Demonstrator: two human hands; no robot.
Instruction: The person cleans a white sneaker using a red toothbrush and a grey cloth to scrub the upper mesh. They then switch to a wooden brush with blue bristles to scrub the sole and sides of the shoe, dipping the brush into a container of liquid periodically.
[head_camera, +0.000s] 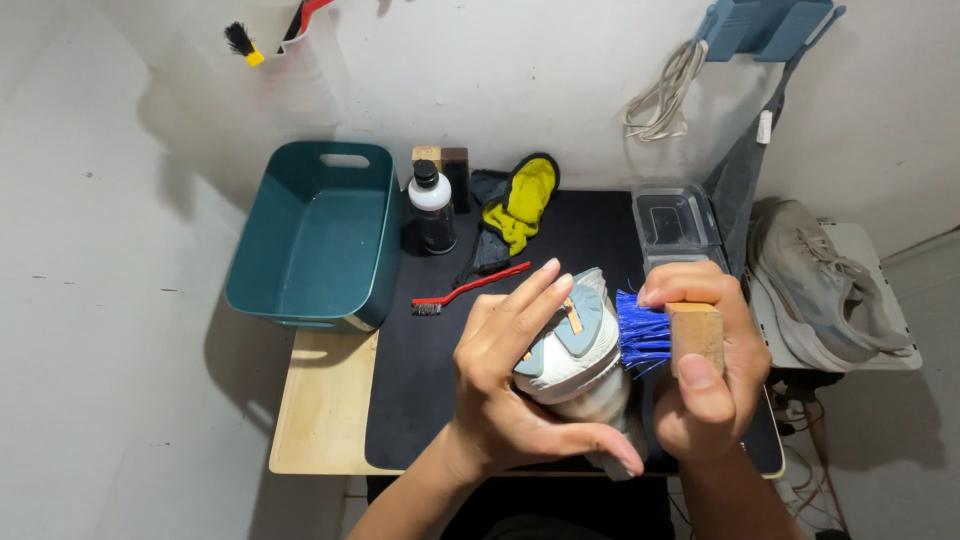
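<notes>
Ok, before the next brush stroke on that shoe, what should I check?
1. Left hand grips the shoe firmly: ok.
2. Right hand holds the wooden brush: ok.
3. Blue bristles touch the sole edge: ok.
4. Shoe sits over the black mat: ok.
5. Bottle capped and upright, clear of the hands: ok.
6. Water in the teal tub: cannot tell.

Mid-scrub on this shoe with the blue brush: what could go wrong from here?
1. The left hand grips the shoe in the air, unsupported; hard strokes could twist it loose.
2. The brush in the right hand works close to the left fingertips and may scrape them.
3. Bristles could flick dirt onto the mat and the other shoe.
</notes>
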